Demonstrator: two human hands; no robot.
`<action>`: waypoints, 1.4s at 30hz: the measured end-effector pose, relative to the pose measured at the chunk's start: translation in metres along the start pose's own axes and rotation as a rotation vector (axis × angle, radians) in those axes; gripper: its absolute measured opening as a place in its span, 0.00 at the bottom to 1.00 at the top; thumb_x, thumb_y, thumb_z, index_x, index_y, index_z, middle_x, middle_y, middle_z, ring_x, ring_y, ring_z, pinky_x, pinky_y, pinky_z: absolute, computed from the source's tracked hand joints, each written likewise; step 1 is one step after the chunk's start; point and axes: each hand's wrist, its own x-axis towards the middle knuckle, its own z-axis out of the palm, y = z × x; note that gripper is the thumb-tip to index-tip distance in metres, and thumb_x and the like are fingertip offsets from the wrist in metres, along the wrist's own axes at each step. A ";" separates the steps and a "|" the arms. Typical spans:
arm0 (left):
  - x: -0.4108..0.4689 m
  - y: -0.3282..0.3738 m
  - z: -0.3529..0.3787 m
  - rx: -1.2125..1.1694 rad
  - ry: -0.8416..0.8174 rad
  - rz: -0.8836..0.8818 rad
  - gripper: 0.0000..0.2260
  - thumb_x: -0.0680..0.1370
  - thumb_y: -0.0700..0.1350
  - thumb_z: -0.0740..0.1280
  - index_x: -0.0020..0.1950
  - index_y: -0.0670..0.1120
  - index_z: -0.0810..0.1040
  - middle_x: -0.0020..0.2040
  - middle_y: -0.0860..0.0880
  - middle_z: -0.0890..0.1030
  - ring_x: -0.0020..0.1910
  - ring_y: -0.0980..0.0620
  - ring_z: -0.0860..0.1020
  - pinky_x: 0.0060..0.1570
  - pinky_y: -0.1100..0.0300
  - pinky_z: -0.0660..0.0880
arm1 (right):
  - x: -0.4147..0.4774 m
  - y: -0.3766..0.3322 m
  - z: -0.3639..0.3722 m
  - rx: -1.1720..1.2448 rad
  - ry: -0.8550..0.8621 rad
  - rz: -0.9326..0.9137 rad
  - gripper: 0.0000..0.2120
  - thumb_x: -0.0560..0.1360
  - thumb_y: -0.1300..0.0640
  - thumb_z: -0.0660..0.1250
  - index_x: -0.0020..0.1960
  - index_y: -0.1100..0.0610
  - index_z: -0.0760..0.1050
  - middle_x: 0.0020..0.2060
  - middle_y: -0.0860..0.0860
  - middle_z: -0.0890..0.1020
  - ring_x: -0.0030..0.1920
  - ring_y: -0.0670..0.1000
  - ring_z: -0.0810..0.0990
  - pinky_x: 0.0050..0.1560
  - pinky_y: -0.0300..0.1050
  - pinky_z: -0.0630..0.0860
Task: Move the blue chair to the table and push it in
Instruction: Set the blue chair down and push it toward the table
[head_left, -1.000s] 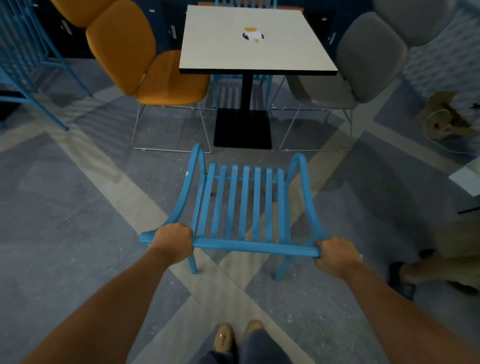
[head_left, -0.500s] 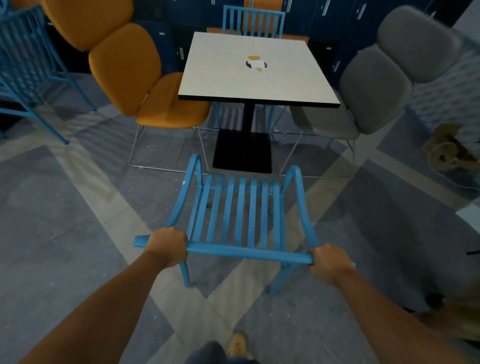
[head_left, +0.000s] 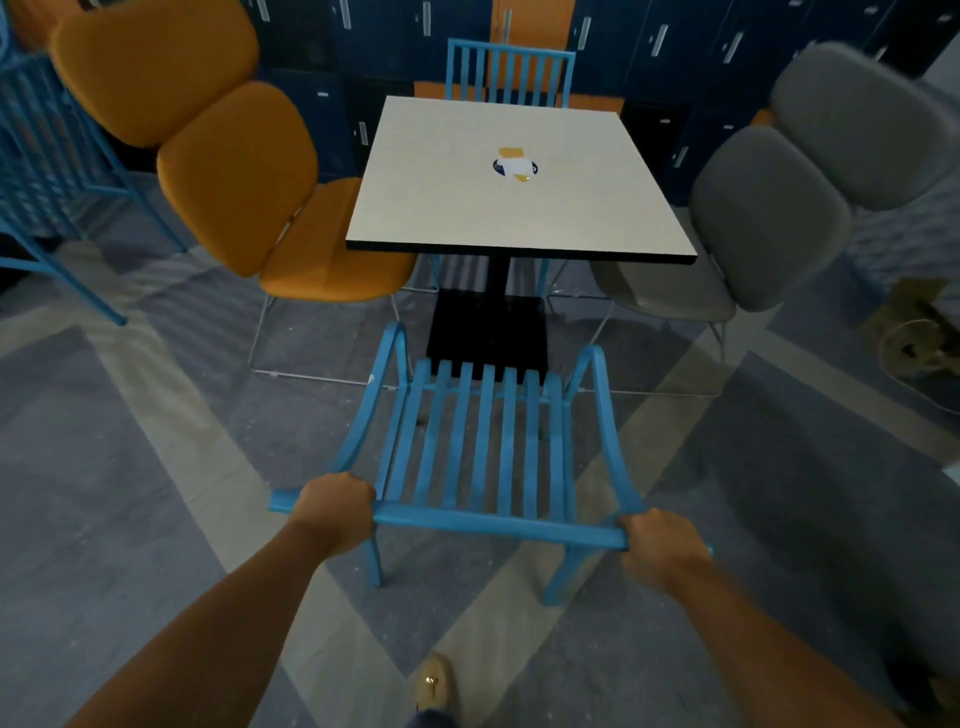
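Head view looks down over the person's arms at the blue chair (head_left: 483, 452), which stands on the patterned floor (head_left: 130, 493) facing the table (head_left: 519, 208), its slatted seat pointing at the near edge and its front rail just short of the black pedestal base (head_left: 488, 327). The chair is near the table but not yet under it; I'd judge the carrying about done and the pushing in not yet begun.

What could go wrong from here: the curved armrests rise high at the front, and if they stand taller than the underside of the tabletop they would knock its near edge instead of sliding beneath. I can't tell from here whether they clear. The front legs could also run into the pedestal base, which sits squarely in the chair's path. The gap is narrow as well, with the orange chair (head_left: 249, 182) on the left and the grey chair (head_left: 753, 218) on the right both angled inwards; a crooked push might scrape a leg against their wire frames. A second blue chair (head_left: 511, 73) sits at the far side.

The left hand (head_left: 335, 512) is wrapped tight round the left end of the top back rail, fingers curled under it. The right hand (head_left: 662, 545) is clenched round the right end the same way. Both hands are well apart, one at each corner, holding nothing else.
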 end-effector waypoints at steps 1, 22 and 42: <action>0.009 -0.002 -0.005 -0.001 0.002 0.005 0.14 0.75 0.46 0.61 0.58 0.49 0.81 0.52 0.49 0.83 0.53 0.47 0.81 0.54 0.52 0.79 | 0.008 0.000 -0.005 0.002 0.000 0.005 0.17 0.72 0.52 0.62 0.60 0.48 0.76 0.56 0.53 0.82 0.58 0.57 0.80 0.59 0.51 0.76; 0.126 0.012 -0.073 -0.082 0.045 -0.009 0.12 0.77 0.47 0.62 0.57 0.49 0.81 0.52 0.50 0.82 0.51 0.49 0.81 0.54 0.55 0.79 | 0.137 0.046 -0.084 -0.071 0.038 -0.041 0.14 0.73 0.50 0.62 0.56 0.50 0.77 0.54 0.53 0.83 0.56 0.57 0.80 0.56 0.49 0.76; 0.134 0.015 -0.074 -0.068 0.055 0.016 0.12 0.76 0.47 0.62 0.56 0.47 0.81 0.52 0.50 0.83 0.51 0.49 0.81 0.53 0.55 0.79 | 0.141 0.055 -0.086 0.013 0.036 -0.032 0.11 0.71 0.51 0.63 0.52 0.50 0.78 0.50 0.51 0.83 0.53 0.55 0.81 0.52 0.48 0.77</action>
